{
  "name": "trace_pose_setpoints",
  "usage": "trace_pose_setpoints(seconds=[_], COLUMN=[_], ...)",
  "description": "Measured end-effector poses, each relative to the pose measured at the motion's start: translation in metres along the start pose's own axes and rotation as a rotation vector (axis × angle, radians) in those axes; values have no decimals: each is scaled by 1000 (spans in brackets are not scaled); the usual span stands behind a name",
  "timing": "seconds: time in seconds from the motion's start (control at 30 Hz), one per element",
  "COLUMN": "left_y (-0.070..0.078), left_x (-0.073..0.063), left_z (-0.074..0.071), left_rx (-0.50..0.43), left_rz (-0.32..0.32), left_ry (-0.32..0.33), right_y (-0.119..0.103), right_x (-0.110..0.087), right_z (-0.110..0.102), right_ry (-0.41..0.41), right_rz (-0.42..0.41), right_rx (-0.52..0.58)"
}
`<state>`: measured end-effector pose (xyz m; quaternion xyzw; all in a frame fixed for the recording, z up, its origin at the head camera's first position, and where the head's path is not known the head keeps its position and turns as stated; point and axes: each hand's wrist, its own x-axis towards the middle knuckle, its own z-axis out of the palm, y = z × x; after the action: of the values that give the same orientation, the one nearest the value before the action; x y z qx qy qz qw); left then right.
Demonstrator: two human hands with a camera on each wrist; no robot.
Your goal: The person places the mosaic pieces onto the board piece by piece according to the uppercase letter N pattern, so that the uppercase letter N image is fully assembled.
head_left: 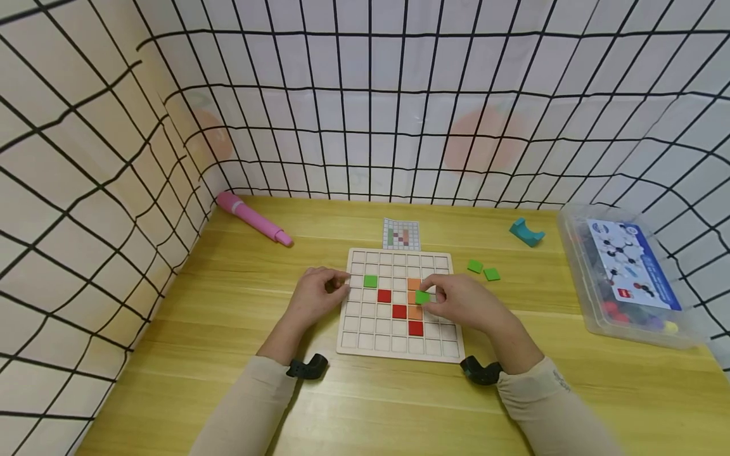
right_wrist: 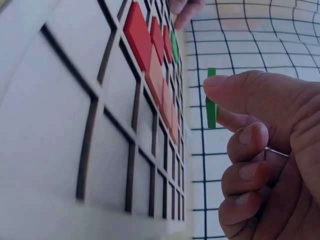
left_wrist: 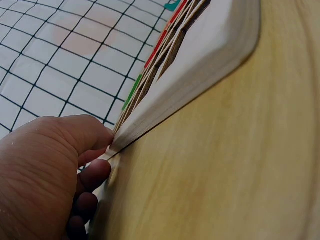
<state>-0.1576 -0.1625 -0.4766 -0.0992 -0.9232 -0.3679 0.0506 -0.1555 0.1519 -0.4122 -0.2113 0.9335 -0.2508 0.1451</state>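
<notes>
A pale wooden grid board lies flat on the table, its square cells marked by raised lines. At its left edge my left hand holds the rim with bent thumb and forefinger, the tips close together there in the left wrist view. Over the board my right hand pinches a green tile between thumb and forefinger, its other fingers curled in. That tile overlaps a column of orange tiles in the head view. Red tiles run diagonally across cells, with one green tile at their upper left.
Behind the board is a small printed pattern card. Two loose green tiles lie to the right. Farther out are a teal curved block, a clear lidded box and a pink stick-like object. Black wire mesh encloses the table.
</notes>
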Motion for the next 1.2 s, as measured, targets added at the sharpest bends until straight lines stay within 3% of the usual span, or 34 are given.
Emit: trace_pose_setpoints(seconds=[0.57, 0.83, 1.2], left_y=[3, 2, 1], left_x=[-1, 0, 0], left_z=[-1, 0, 0], left_rx=[4, 1, 4], left_rz=[-2, -11, -4], left_ry=[-2, -3, 4], right_y=[-27, -44, -60], right_x=[30, 42, 59], right_z=[21, 30, 40], right_ry=[-28, 7, -7], right_rz=[-38, -56, -73], right_rx=[75, 23, -52])
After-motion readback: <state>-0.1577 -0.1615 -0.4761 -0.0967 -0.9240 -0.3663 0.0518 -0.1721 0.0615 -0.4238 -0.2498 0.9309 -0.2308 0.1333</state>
